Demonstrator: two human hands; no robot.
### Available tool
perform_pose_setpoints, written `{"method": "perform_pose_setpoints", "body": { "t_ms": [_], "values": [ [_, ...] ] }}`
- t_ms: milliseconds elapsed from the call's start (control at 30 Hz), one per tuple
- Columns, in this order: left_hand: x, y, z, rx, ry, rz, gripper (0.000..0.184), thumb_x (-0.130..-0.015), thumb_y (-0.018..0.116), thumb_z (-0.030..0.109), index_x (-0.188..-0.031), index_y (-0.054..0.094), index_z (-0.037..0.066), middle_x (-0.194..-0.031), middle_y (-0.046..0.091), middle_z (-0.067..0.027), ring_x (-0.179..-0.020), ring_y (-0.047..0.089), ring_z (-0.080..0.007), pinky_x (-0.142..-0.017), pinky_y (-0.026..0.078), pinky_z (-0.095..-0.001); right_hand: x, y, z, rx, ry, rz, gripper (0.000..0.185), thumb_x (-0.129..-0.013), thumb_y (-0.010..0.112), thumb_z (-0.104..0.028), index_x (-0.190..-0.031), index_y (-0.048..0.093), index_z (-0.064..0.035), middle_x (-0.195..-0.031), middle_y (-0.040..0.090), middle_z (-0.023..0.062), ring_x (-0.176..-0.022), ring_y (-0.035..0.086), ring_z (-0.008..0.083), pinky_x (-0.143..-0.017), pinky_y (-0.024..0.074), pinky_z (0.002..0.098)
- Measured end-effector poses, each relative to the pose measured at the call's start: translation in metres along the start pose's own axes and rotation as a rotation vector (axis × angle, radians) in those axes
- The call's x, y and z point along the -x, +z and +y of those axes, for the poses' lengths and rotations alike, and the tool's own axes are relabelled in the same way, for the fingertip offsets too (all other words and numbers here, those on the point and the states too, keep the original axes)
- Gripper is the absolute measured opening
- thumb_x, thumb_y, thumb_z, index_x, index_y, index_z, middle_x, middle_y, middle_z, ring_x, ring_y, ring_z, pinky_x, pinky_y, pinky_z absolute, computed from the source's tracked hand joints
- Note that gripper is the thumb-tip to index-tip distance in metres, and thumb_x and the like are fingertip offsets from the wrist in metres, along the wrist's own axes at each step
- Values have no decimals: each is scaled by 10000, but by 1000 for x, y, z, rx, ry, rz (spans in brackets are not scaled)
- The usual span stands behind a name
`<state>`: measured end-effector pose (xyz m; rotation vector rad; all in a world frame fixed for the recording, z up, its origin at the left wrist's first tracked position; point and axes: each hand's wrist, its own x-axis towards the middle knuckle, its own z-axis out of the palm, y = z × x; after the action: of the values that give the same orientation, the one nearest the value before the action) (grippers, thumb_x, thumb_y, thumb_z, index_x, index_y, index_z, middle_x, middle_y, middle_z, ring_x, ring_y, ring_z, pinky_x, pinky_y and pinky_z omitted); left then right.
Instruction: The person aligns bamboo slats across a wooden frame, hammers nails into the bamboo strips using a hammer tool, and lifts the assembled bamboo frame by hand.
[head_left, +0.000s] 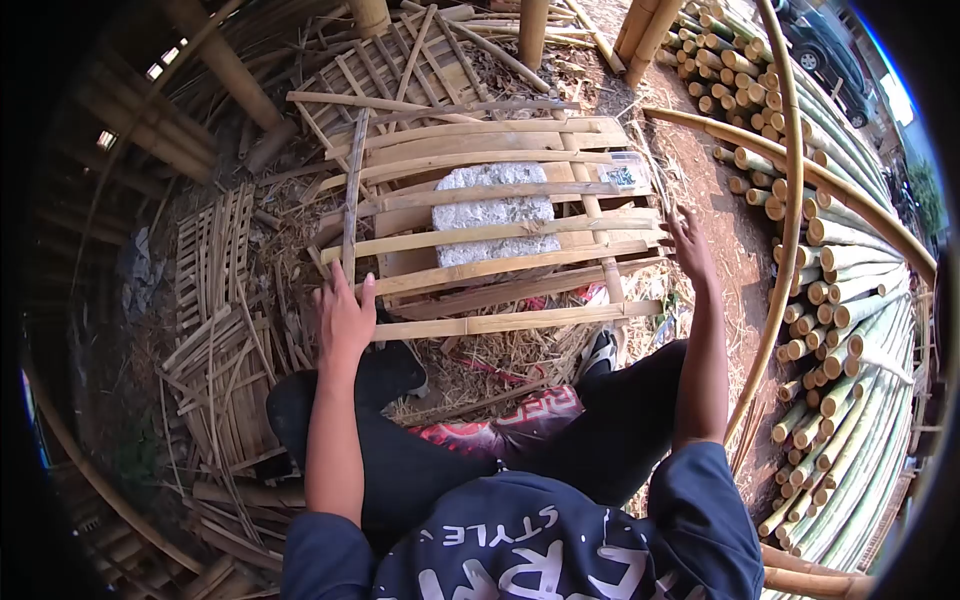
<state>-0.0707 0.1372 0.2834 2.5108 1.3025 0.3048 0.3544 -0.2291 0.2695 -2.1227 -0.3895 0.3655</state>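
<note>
Navy short-sleeved shirt point(520, 545) with big white lettering, plus black trousers point(420, 440) and dark shoes point(600, 357) with white.

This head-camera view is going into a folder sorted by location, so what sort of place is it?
Probably a bamboo workshop or yard: cut poles lie stacked at the right, a slatted frame sits before the person, and straw-like scraps litter the ground.

Right side: stacked bamboo poles point(850, 330), cut ends facing inward (greenish along their lengths, I see). Beyond them, a dark vehicle point(828, 62). Left: a slatted panel point(215, 240), loose strips point(205, 345) near it. Far side, upright post point(533, 35).
</note>
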Motion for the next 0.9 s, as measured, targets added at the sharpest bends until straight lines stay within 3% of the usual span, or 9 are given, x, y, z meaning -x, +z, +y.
{"method": "perform_pose_setpoints", "body": {
  "t_ms": [67, 133, 300, 467, 567, 733, 833, 900],
  "values": [
    [-3, 12, -12, -84, 75, 86, 722, -1011, 502, 457, -1465, 373, -90, -1251, 596, -336, -1148, 565, -482, -1054, 409, -528, 26, -1, -1, -107, 32, -56, 620, -1063, 442, -499, -1515, 378, -80, -1267, 668, 171, -1054, 684, 263, -837, 545, 384],
    [-2, -1, -3, -66, 14, 27, 689, -1017, 490, 437, -1448, 391, -90, -1229, 620, -329, -1152, 572, -487, -1038, 425, -536, 54, -8, -6, -222, 93, -96, 611, -1074, 386, -526, -1518, 398, -106, -1314, 648, 152, -1063, 672, 252, -880, 531, 394],
    [2, 1, 4, 32, -77, 41, 619, -1019, 480, 419, -1415, 425, -53, -1185, 648, -312, -1132, 572, -502, -1011, 439, -552, 87, -11, -15, -186, 97, -162, 590, -1062, 440, -509, -1452, 466, -66, -1241, 675, 162, -1035, 674, 248, -858, 526, 359],
    [17, 3, 8, 28, -81, 1, 493, -1015, 484, 419, -1236, 527, -20, -1124, 657, -305, -1084, 574, -508, -960, 450, -570, 79, 11, 10, -35, -194, -89, 475, -1035, 562, -385, -1327, 580, -10, -1176, 696, 220, -1121, 672, 287, -937, 523, 381],
    [15, 5, 3, 60, -30, 58, 462, -1013, 486, 431, -1149, 551, -6, -1086, 657, -304, -1063, 571, -510, -933, 453, -579, 85, 13, -6, 124, -175, -125, 494, -1014, 575, -421, -1294, 612, -16, -1071, 720, 249, -1025, 710, 328, -884, 546, 392],
    [9, 2, -5, -33, -18, 19, 537, -1018, 463, 475, -1196, 567, -21, -1215, 598, -301, -1167, 555, -487, -996, 444, -540, 95, 14, -22, 165, -162, 7, 548, -1008, 570, -440, -1330, 578, 4, -1143, 698, 275, -1078, 696, 367, -920, 545, 417],
    [9, 0, -5, -44, -43, 5, 538, -1020, 455, 486, -1171, 575, -17, -1198, 595, -293, -1159, 554, -478, -990, 439, -545, 106, 3, -34, 237, -157, 91, 560, -1007, 570, -431, -1355, 549, 8, -1171, 690, 270, -1099, 687, 364, -944, 537, 418],
    [5, -4, -5, 8, -92, -64, 554, -1016, 448, 499, -1209, 575, -4, -1283, 568, -250, -1213, 523, -476, -1024, 424, -564, 114, -4, -41, 217, -222, 175, 551, -1006, 578, -416, -1348, 549, 16, -1172, 691, 261, -1108, 681, 365, -946, 535, 424]
  ]
}}
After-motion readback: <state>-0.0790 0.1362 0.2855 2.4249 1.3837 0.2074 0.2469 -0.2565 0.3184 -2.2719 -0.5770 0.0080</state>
